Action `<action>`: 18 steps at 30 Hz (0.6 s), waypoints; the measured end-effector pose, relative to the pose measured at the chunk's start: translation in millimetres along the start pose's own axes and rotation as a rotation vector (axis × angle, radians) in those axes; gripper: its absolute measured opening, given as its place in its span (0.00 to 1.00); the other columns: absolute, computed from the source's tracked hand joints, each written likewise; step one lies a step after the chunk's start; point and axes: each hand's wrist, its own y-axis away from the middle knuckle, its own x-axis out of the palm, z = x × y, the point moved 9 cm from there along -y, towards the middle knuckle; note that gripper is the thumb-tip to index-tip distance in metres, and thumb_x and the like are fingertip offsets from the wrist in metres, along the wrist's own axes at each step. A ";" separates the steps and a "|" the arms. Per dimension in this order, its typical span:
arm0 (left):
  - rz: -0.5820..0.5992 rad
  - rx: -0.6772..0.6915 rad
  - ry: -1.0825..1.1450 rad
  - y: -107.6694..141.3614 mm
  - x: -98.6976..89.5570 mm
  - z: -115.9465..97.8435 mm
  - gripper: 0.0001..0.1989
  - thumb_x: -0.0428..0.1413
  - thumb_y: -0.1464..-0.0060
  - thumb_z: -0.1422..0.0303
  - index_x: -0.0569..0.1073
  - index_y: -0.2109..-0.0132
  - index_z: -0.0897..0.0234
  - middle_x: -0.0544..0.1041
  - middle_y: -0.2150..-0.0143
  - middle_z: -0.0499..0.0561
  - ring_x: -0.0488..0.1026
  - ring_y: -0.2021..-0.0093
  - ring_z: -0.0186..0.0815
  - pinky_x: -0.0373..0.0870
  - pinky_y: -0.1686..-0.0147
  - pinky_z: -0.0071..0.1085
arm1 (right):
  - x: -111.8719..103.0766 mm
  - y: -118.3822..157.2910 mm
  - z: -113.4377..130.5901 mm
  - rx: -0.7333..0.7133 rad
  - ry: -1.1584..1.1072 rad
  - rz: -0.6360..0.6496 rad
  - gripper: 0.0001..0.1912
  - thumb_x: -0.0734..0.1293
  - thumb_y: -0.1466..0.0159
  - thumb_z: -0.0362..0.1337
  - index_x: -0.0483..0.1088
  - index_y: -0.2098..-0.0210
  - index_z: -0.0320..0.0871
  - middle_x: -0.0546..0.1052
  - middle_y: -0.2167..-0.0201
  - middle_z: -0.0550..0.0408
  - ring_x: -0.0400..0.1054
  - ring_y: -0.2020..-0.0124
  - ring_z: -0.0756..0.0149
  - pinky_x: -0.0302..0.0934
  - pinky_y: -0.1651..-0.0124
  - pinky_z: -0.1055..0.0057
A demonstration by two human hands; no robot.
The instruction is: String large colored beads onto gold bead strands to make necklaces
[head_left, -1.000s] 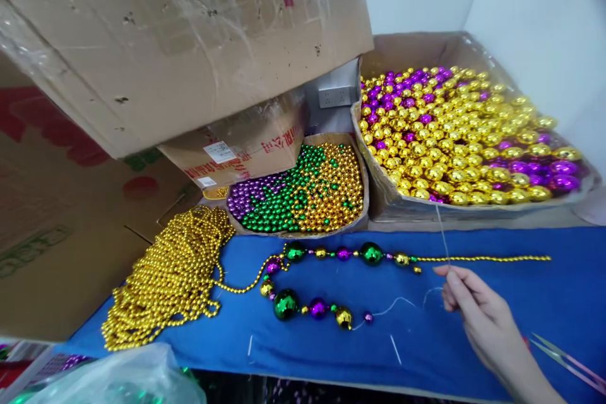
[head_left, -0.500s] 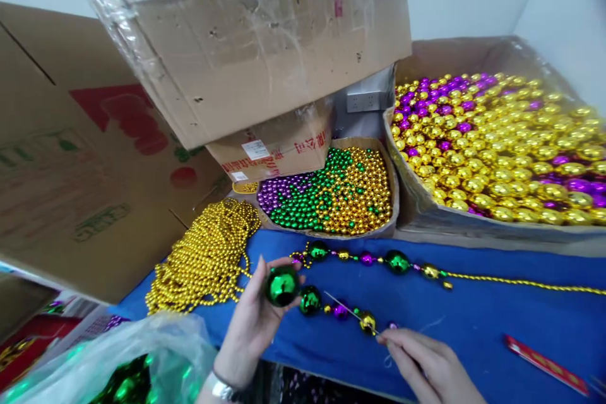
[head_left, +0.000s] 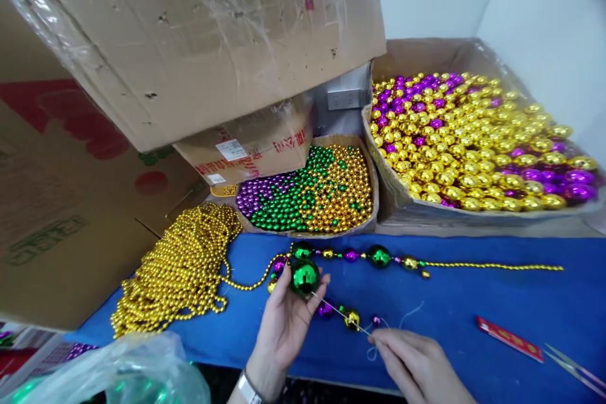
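My left hand (head_left: 288,322) is raised over the blue cloth, its fingers wrapped round a large green ball (head_left: 304,276). A thin needle (head_left: 341,314) reaches from the ball's lower right side to my right hand (head_left: 414,360), which pinches its other end. Whether the tip is inside the ball I cannot tell. Beneath the needle lie a purple bead (head_left: 325,309), a gold bead (head_left: 351,319) and a small purple bead (head_left: 375,319), with thin pale thread near them. Behind my hands stretches a strand of green, gold and purple beads (head_left: 379,255) with a twisted gold cord.
Gold bead chains (head_left: 177,268) are heaped at left. Behind stand a bag of small beads (head_left: 338,192) and a large box of gold and purple beads (head_left: 454,151), beside stacked cartons (head_left: 227,57). A red packet (head_left: 509,338), scissors (head_left: 575,366) and plastic bag (head_left: 137,366) are nearer.
The view has shifted to the right. My left hand has brought the green ball to the needle, closing the gap between them. My right hand still pinches the needle.
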 end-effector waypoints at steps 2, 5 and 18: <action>-0.025 0.012 0.015 -0.7 -0.5 0.6 0.12 0.54 0.44 0.66 0.70 0.55 0.68 0.77 0.56 0.60 0.74 0.53 0.48 0.73 0.55 0.38 | -0.4 -0.5 1.2 -0.008 0.022 -0.011 0.13 0.54 0.33 0.34 0.69 0.67 0.45 0.73 0.78 0.56 0.72 0.73 0.66 0.67 0.64 0.73; -0.044 0.009 0.023 -0.8 -1.2 2.2 0.12 0.55 0.44 0.67 0.70 0.55 0.68 0.77 0.56 0.60 0.74 0.52 0.48 0.74 0.56 0.37 | -6.4 -1.6 2.4 -0.006 0.034 -0.062 0.14 0.55 0.33 0.36 0.70 0.68 0.46 0.74 0.79 0.57 0.71 0.76 0.67 0.67 0.68 0.75; 0.204 0.106 -0.154 16.6 29.0 29.2 0.16 0.54 0.44 0.69 0.67 0.48 0.59 0.72 0.52 0.54 0.70 0.50 0.43 0.65 0.49 0.44 | -6.6 -4.4 3.6 0.007 0.028 -0.149 0.17 0.53 0.32 0.40 0.70 0.69 0.45 0.72 0.81 0.57 0.70 0.79 0.69 0.65 0.72 0.78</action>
